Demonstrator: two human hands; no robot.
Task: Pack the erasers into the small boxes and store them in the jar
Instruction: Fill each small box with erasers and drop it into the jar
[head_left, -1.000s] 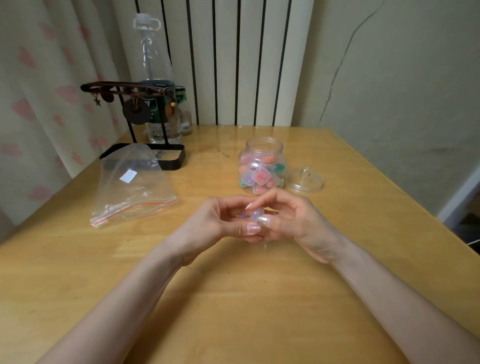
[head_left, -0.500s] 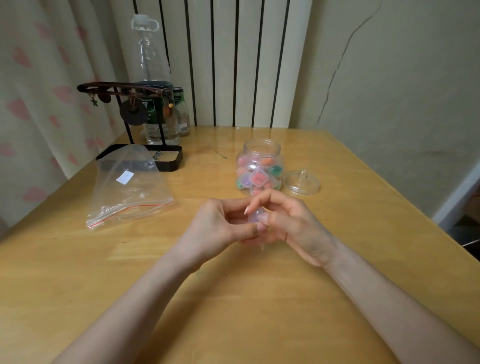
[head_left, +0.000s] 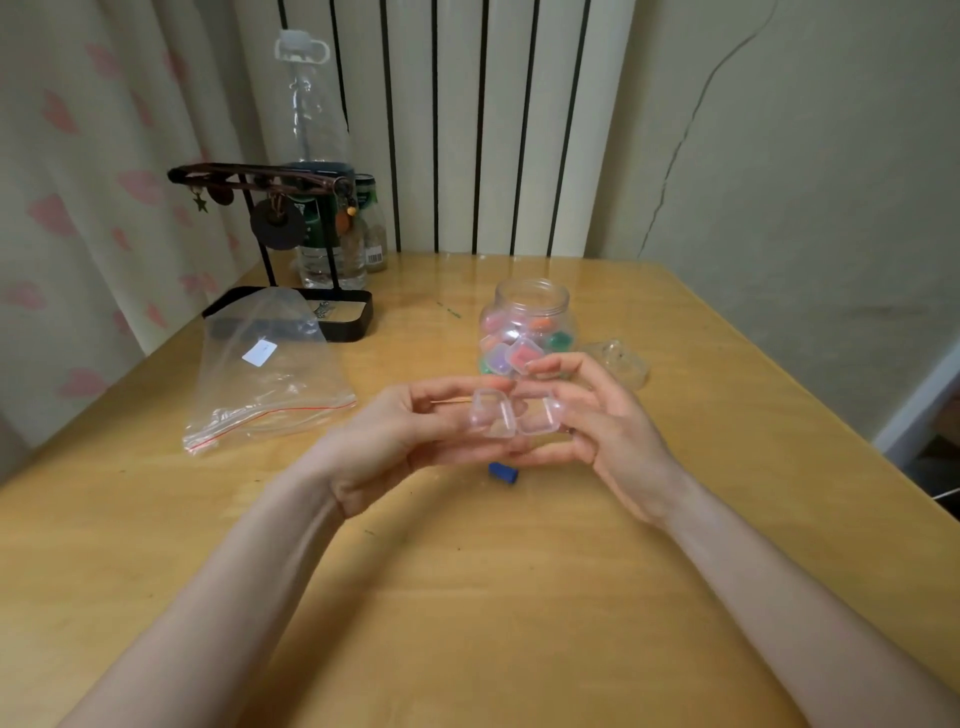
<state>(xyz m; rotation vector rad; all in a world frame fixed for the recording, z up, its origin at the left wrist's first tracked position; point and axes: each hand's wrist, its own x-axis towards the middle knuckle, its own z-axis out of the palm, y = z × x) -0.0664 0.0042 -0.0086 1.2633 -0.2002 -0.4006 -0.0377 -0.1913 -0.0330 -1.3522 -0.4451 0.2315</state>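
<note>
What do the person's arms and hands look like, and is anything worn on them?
The left forearm and the right forearm are bare to the frame edge: no sleeves. The left hand and the right hand wear no gloves; no watch, bracelet or ring is visible.

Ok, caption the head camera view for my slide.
Left hand and right hand hold an open clear box over a blue eraser, lidless jar behind.

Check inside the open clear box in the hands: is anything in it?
The clear box, held open by the left hand and right hand, looks empty. Fingers cover its outer edges. A blue eraser lies on the table below.
</note>
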